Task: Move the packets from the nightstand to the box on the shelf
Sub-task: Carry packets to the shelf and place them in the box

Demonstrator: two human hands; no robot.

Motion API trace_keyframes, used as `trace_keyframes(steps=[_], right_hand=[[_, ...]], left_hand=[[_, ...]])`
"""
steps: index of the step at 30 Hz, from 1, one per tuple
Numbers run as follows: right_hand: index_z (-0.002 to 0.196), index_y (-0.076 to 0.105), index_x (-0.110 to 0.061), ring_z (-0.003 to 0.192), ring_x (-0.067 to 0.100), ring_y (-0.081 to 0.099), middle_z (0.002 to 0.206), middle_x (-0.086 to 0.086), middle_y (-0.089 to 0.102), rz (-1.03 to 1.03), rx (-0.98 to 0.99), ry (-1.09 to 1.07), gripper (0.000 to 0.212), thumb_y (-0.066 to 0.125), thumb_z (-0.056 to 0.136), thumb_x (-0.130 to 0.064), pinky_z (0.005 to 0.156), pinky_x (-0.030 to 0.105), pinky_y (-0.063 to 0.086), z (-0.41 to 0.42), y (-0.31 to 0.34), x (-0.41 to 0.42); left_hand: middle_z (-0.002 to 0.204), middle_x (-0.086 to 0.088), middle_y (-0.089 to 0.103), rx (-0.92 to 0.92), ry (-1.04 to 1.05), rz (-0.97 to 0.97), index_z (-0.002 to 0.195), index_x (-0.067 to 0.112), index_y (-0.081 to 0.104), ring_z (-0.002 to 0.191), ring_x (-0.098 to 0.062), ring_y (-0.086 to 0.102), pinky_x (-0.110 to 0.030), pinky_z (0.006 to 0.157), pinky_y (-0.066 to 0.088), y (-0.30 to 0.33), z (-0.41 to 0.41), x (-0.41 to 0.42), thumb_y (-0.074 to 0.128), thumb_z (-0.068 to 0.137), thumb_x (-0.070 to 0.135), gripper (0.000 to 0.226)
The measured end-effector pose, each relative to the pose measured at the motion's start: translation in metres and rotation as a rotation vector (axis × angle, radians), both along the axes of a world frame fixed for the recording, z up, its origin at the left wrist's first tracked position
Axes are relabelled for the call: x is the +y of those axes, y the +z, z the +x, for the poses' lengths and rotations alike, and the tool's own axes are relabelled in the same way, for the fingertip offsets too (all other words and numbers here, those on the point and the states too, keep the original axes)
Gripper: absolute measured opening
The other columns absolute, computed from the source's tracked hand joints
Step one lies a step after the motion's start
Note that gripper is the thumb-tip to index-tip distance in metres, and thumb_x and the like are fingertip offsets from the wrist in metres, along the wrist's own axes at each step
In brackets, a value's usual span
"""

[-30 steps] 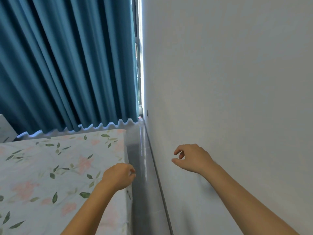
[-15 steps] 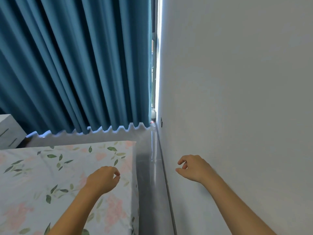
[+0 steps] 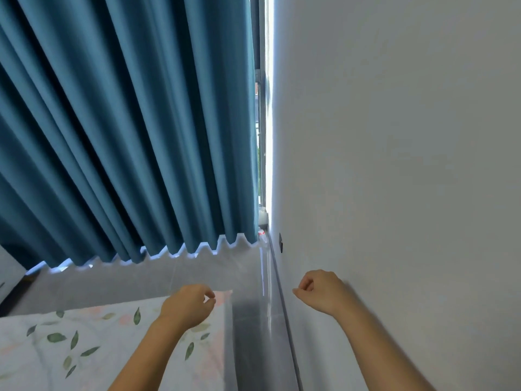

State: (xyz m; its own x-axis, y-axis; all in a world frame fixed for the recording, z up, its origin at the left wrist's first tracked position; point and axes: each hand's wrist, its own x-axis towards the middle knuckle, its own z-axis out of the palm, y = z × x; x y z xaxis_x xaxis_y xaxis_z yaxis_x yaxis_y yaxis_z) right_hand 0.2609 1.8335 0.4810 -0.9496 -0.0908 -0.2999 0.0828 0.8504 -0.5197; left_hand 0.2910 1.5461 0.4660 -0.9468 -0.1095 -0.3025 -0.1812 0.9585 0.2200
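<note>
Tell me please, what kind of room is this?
Most likely a bedroom: a bed with a leaf-and-flower printed sheet, long blue curtains over a window, and a plain white wall.

- Left hand (image 3: 188, 305) out front, fingers loosely curled, holding nothing.
- Right hand (image 3: 320, 290) level beside it, fingers loosely curled, holding nothing.

Narrow floor strip (image 3: 253, 320) btwn bed (image 3: 84, 348) & wall (image 3: 394, 165); curtain (image 3: 127, 122) closes far end.
</note>
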Motion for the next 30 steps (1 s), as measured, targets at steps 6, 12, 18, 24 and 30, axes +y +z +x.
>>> trace_keyframes(steps=[6, 12, 18, 24, 30], right_hand=[[0.080, 0.062, -0.035, 0.091, 0.013, 0.066, 0.085, -0.014, 0.065, -0.023, 0.029, -0.005, 0.007, 0.063, 0.082, -0.041, 0.081, 0.027, 0.053, -0.093, 0.009, -0.024], [0.092, 0.069, -0.031, 0.091, 0.013, 0.065, 0.092, -0.013, 0.069, -0.037, 0.088, 0.002, 0.018, 0.064, 0.081, -0.044, 0.083, 0.029, 0.054, -0.193, 0.016, -0.047], [0.106, 0.068, -0.028, 0.102, 0.015, 0.063, 0.108, -0.008, 0.067, 0.128, 0.087, 0.123, 0.027, 0.061, 0.086, -0.044, 0.088, 0.029, 0.052, -0.336, 0.010, -0.070], [0.109, 0.067, -0.027, 0.104, 0.015, 0.063, 0.112, -0.008, 0.067, 0.134, 0.098, 0.159, 0.027, 0.060, 0.088, -0.043, 0.087, 0.027, 0.051, -0.474, 0.012, -0.116], [0.106, 0.068, -0.030, 0.100, 0.014, 0.063, 0.108, -0.011, 0.068, 0.134, 0.111, 0.229, 0.026, 0.060, 0.086, -0.045, 0.085, 0.026, 0.052, -0.574, 0.016, -0.175]], left_hand=[[0.125, 0.007, 0.062, -0.003, -0.014, -0.002, 0.122, 0.031, 0.062, 0.112, -0.014, 0.058, -0.028, 0.090, 0.048, 0.002, -0.090, -0.019, 0.043, 0.096, 0.035, 0.032], [0.121, 0.013, 0.062, 0.031, -0.037, -0.010, 0.113, 0.033, 0.068, 0.106, -0.012, 0.061, -0.030, 0.089, 0.049, 0.000, -0.198, -0.035, 0.043, 0.094, 0.033, 0.030], [0.111, 0.012, 0.066, 0.066, -0.060, -0.003, 0.111, 0.036, 0.065, 0.104, -0.012, 0.059, -0.032, 0.088, 0.050, -0.011, -0.334, -0.043, 0.041, 0.093, 0.035, 0.030], [0.118, 0.015, 0.064, 0.057, -0.067, 0.007, 0.115, 0.036, 0.064, 0.106, -0.010, 0.060, -0.029, 0.086, 0.050, -0.005, -0.465, -0.082, 0.041, 0.094, 0.034, 0.031], [0.113, 0.014, 0.065, 0.062, 0.012, 0.007, 0.114, 0.035, 0.064, 0.104, -0.011, 0.060, -0.028, 0.082, 0.050, 0.003, -0.555, -0.140, 0.042, 0.094, 0.033, 0.030]])
